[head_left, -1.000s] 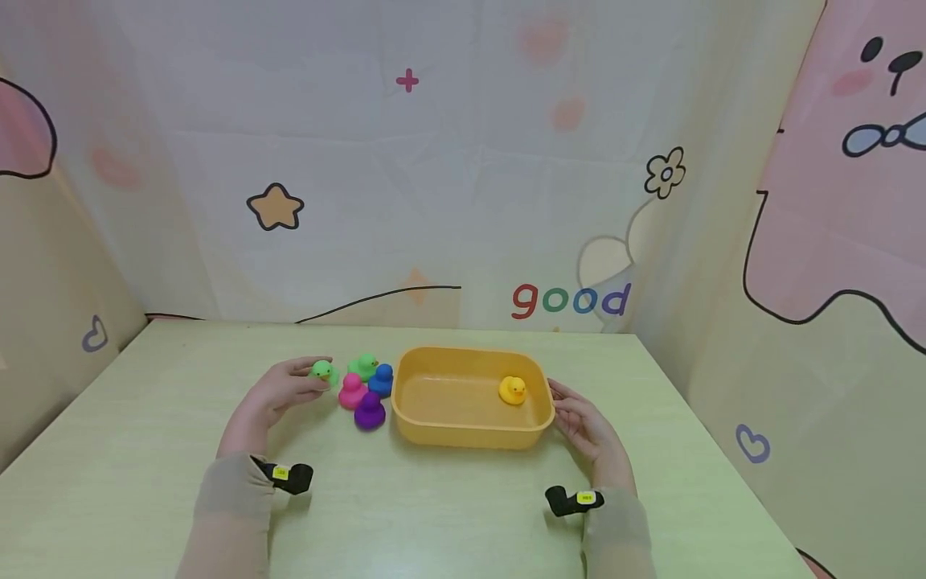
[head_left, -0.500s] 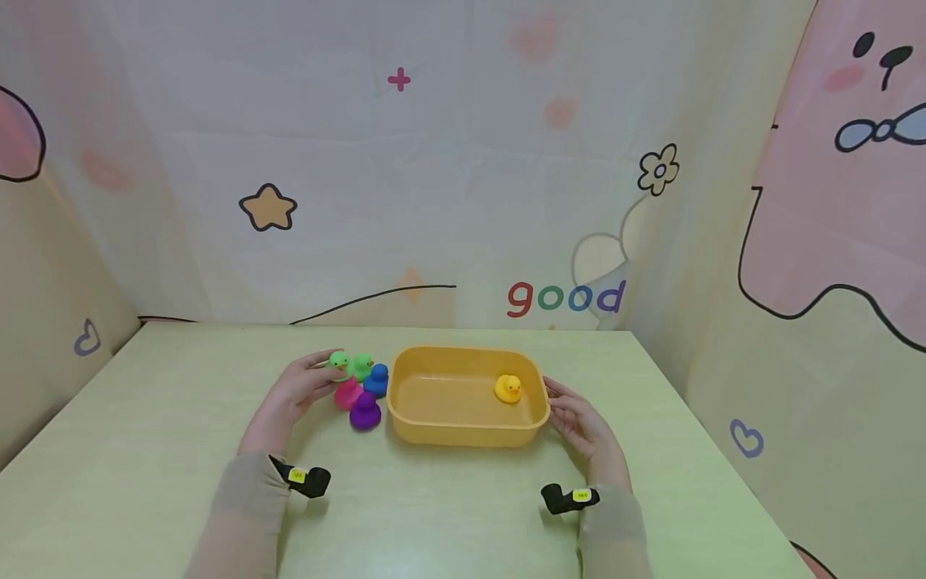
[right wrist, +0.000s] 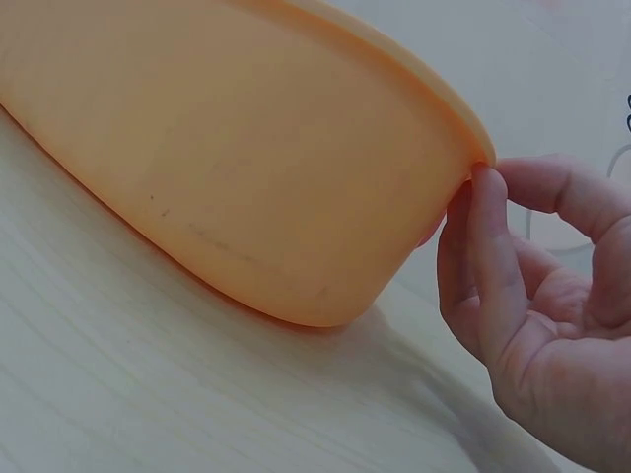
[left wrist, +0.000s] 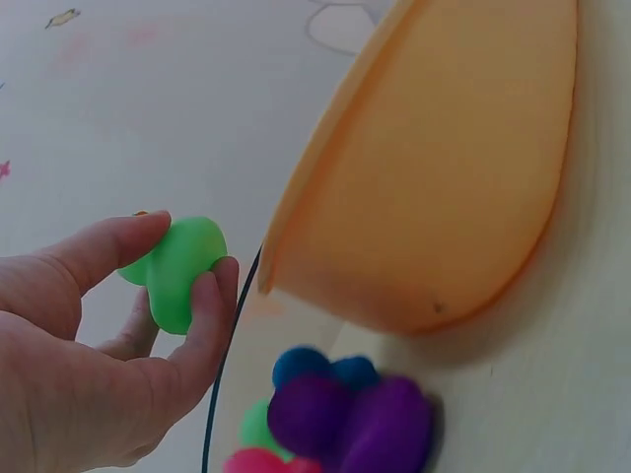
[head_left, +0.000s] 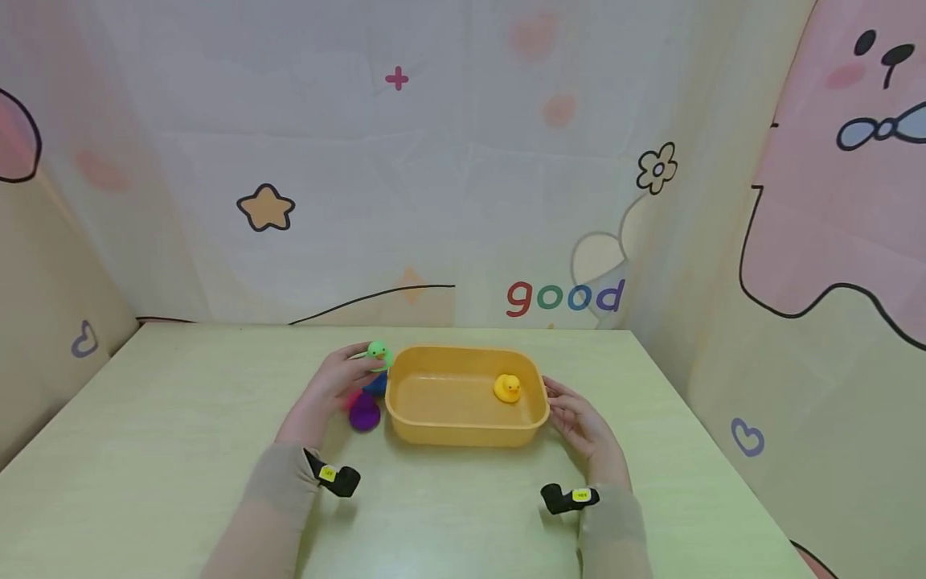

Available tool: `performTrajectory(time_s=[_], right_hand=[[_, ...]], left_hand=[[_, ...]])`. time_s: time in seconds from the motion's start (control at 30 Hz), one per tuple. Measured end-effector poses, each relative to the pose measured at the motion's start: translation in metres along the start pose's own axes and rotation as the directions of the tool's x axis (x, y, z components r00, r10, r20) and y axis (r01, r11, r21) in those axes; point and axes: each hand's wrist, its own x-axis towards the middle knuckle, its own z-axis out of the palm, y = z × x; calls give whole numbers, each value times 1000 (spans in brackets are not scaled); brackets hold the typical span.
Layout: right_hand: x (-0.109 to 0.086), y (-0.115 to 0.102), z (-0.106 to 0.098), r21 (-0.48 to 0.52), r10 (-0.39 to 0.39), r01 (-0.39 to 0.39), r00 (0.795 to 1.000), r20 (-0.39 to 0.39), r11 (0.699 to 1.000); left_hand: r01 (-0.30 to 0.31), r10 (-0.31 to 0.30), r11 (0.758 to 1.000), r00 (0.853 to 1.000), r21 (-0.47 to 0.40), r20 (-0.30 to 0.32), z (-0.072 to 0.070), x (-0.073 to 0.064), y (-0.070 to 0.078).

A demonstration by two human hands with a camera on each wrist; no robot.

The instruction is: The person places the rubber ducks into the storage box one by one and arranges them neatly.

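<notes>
My left hand (head_left: 340, 378) pinches a green rubber duck (head_left: 379, 355) by its sides, raised at the left rim of an orange plastic basin (head_left: 463, 434). In the left wrist view the green duck (left wrist: 180, 271) sits between thumb and fingertips, beside the basin wall (left wrist: 434, 177). Below that hand a purple duck (head_left: 365, 412), a blue duck (head_left: 375, 385) and a partly covered pink duck (head_left: 350, 400) stand on the table. Another green duck (left wrist: 258, 429) shows behind the purple one. My right hand (head_left: 584, 420) holds the basin's right rim, fingertips bunched at its edge (right wrist: 483, 148).
A yellow duck (head_left: 508, 388) sits inside the basin, toward its right end. The pale wooden table (head_left: 448, 515) ends at a printed cloth backdrop (head_left: 347, 161) behind and at both sides. Dark wrist cameras (head_left: 340, 480) are strapped over both sleeves.
My left hand has carried the green duck rightward, over the group of ducks to the basin's left rim, and now covers part of the group. My right hand keeps its place at the basin.
</notes>
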Motion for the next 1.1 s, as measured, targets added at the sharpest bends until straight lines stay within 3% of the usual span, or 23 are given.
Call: performTrajectory(time_s=[0.5,0.8,0.87,1.0,1.07,1.1], right_hand=[[1,0,0,2,8,-8,1000,-11,1000],[2,-2,1,-8,17,-17,1000,-21,1000],[0,-3,2,-3,20,-20,1000,-9,1000],[0,-4,2,7,24,-24,1000,-4,1000],[1,-3,1,11,21,-21,1000,-9,1000],[2,-3,1,11,20,-20,1000,-13,1000]], left_hand=[[24,-37,994,991,104,127,72,25,-2],[56,-78,974,993,220,90,112,34,-11],[65,-88,967,993,245,83,123,28,-7],[11,-42,957,994,289,102,132,36,-15],[-53,11,951,990,304,141,128,73,-44],[-60,16,948,990,311,141,129,83,-51]])
